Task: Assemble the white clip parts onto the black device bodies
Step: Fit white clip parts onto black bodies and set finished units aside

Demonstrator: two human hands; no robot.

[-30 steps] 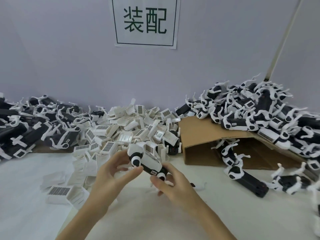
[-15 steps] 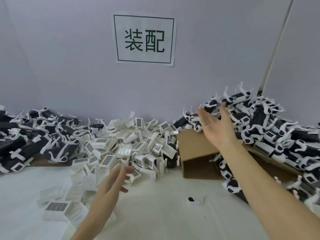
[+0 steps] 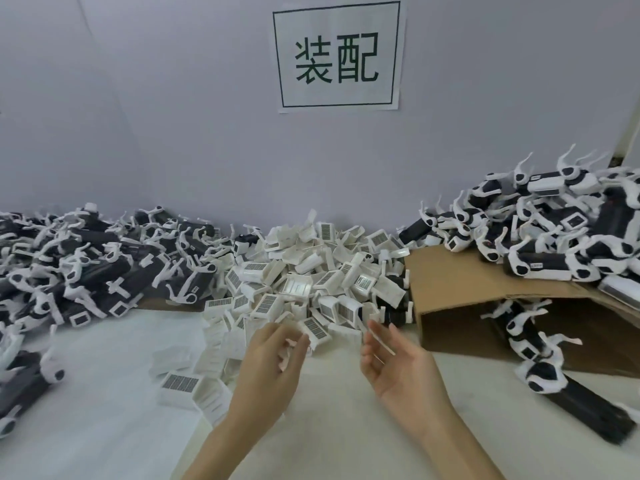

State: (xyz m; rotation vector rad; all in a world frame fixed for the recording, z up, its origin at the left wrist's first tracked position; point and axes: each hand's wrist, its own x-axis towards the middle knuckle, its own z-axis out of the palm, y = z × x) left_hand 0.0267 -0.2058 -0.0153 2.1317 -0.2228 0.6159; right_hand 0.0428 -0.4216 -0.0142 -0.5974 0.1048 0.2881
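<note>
A heap of white clip parts (image 3: 304, 285) with barcode labels lies at the middle of the table against the wall. Black device bodies (image 3: 86, 265) with white arms are piled at the left. More of them (image 3: 554, 237) are stacked on the right. My left hand (image 3: 270, 365) hovers at the near edge of the clip heap, fingers loosely curled and blurred, with nothing plainly held. My right hand (image 3: 398, 365) is beside it, palm turned left, fingers relaxed and empty.
A flattened cardboard box (image 3: 450, 282) props up the right pile, and devices spill under it. One black device (image 3: 581, 403) lies at the near right, another (image 3: 20, 389) at the near left. A paper sign (image 3: 337, 57) hangs on the wall.
One second ago both hands held a black device with a white clip. My right hand then swung out to the right pile. It is back near the middle now, and both hands are empty.
</note>
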